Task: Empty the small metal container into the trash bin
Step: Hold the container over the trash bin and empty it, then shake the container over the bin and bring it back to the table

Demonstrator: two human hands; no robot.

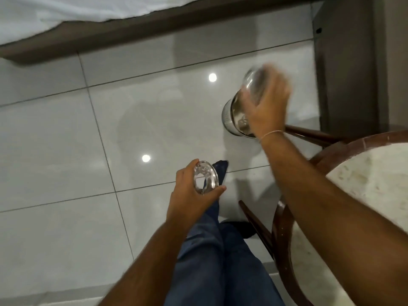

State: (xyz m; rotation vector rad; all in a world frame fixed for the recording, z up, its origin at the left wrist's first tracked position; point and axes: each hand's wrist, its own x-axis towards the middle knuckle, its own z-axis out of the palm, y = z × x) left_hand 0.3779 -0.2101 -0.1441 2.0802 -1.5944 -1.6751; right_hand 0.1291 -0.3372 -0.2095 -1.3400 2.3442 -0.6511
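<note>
My right hand (268, 107) grips a small shiny metal container (254, 83), blurred and tilted over a steel trash bin (229, 118) that stands on the tiled floor. The hand hides much of the bin's opening; something pale shows inside the bin. My left hand (189, 195) holds a round shiny lid (205, 176) by its edge, lower and to the left, above my leg.
A round marble-topped wooden table (375, 180) stands at the right, its legs reaching toward the bin. A bed frame (132, 34) with white sheets runs along the top. A dark cabinet (346, 62) rises at upper right. Glossy floor tiles (88, 151) fill the left.
</note>
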